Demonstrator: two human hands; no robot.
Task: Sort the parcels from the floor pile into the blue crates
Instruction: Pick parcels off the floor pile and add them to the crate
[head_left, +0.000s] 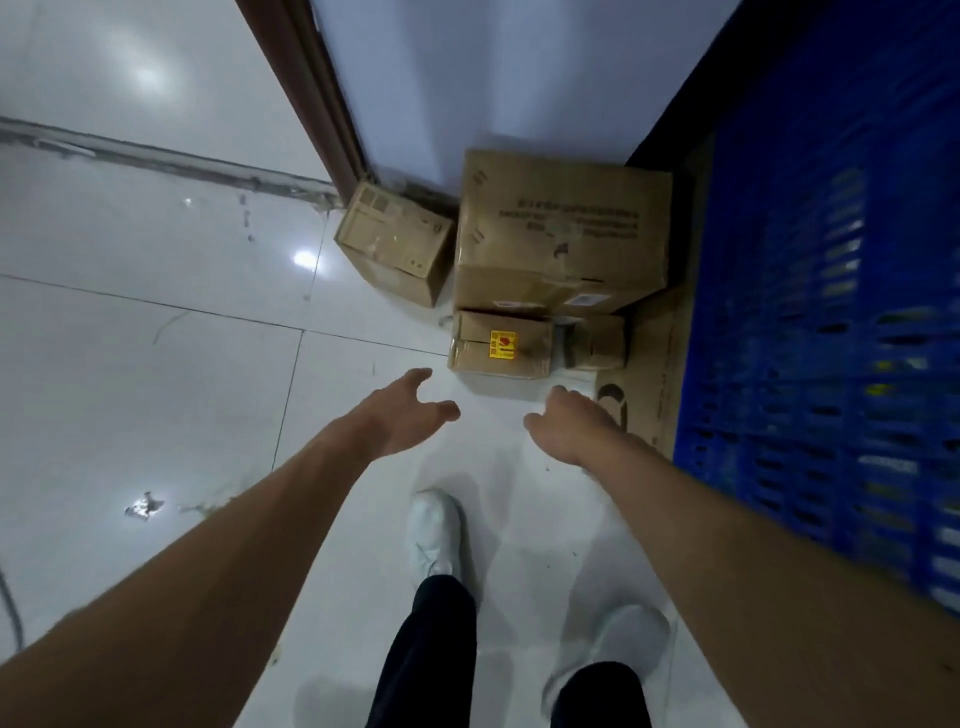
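Parcel pile: on the white tiled floor (156, 364) at upper centre of the frame, against the wall and the brown door frame (311, 93).

- Large carton (563, 234) sits at the back.
- A medium carton (395, 241) stands to its left, skewed.
- A small carton with a yellow sticker (501, 345) lies directly in front of the large one, with a smaller taped carton (597, 343) just beside it on the right.

Flattened cardboard (657, 364) lies between the pile and the blue crate (831, 312), which fills the right edge.

Left hand (400, 415): extended at centre, fingers spread and straight, holding nothing, near the stickered carton but apart from it.

Right hand (566, 426): just right of it, fingers loosely bent, empty, clear of the cartons.

White shoe (434, 530) at lower centre.
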